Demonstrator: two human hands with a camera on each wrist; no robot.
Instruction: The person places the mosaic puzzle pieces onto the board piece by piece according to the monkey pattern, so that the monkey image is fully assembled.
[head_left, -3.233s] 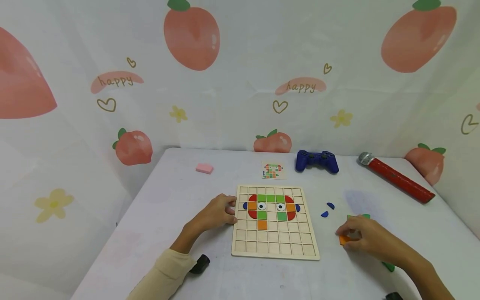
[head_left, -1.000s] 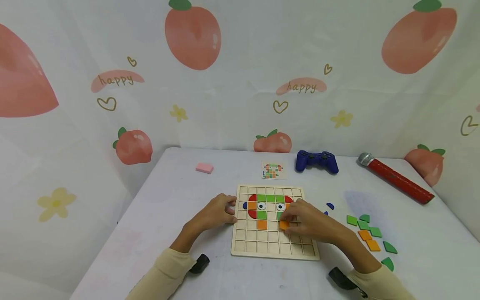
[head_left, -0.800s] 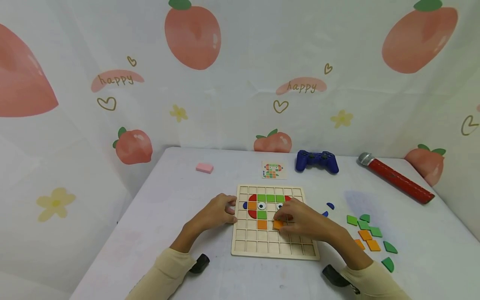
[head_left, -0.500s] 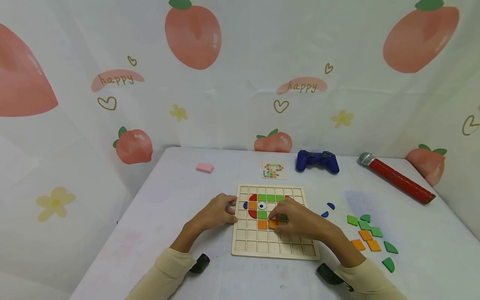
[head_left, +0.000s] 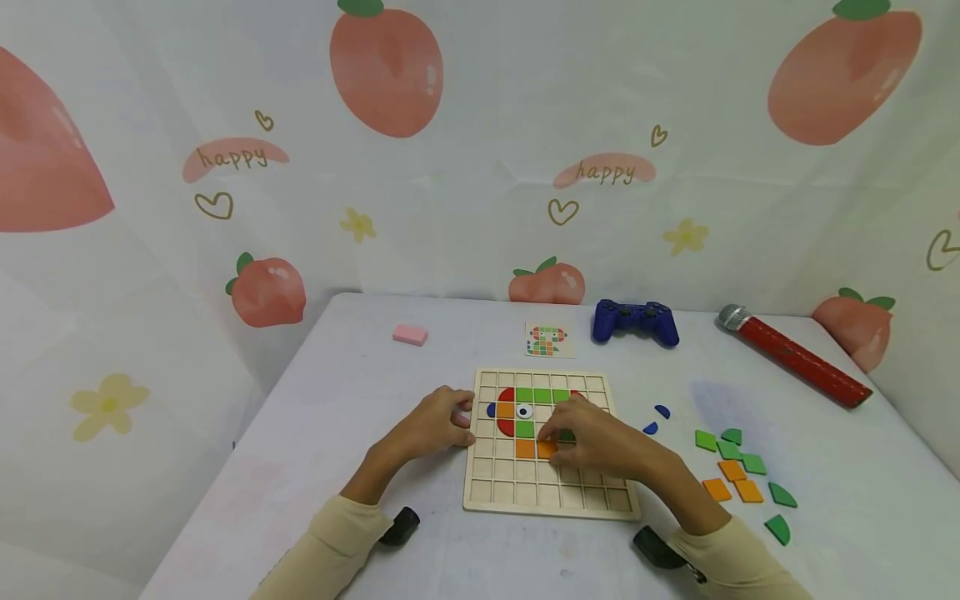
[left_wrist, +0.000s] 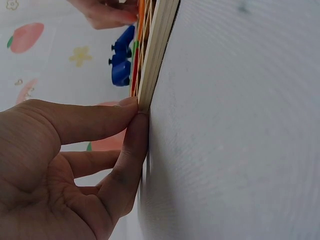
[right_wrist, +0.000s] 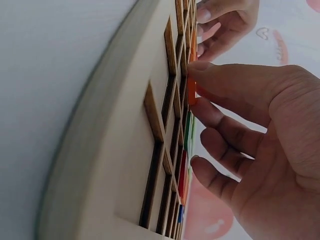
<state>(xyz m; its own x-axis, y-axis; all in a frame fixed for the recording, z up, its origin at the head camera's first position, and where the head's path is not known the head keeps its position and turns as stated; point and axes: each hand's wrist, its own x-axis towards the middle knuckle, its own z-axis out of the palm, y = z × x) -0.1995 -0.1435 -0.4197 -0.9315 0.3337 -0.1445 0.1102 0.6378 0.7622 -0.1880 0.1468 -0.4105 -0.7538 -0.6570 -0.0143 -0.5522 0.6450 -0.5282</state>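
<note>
The board (head_left: 551, 500) lies around the middle of the worktop (head_left: 390, 392), well apart from its left edge, and a wide stretch of white surface runs between that edge and the left hand (head_left: 429, 425). The left hand grips the board's left edge, thumb and finger tips against the pale rim. The right hand (head_left: 596, 437) lies over the right half of the board and pinches the orange tile (head_left: 547, 449) between thumb and fingers. Room to the right is shared: two loose half-discs (head_left: 662, 412) sit near the board's right edge, and farther toward the worktop's right edge lie green pieces (head_left: 753, 464) and spare orange tiles (head_left: 748, 491). Along the back edge are the block (head_left: 410, 335) toward the left corner, the card (head_left: 550, 340) just behind the board, the controller (head_left: 635, 322), and the microphone (head_left: 795, 358) slanting from near the back edge toward the right edge.

The orange tile is a flat square at the cell just right of a second tile (head_left: 525, 449) of the same colour, partly hidden by fingers; I cannot tell whether it sits fully down. The board is pale wood with raised grid lines, bearing red pieces (head_left: 506, 428), a green row (head_left: 543, 396) and an eye tile (head_left: 524, 411)
</note>
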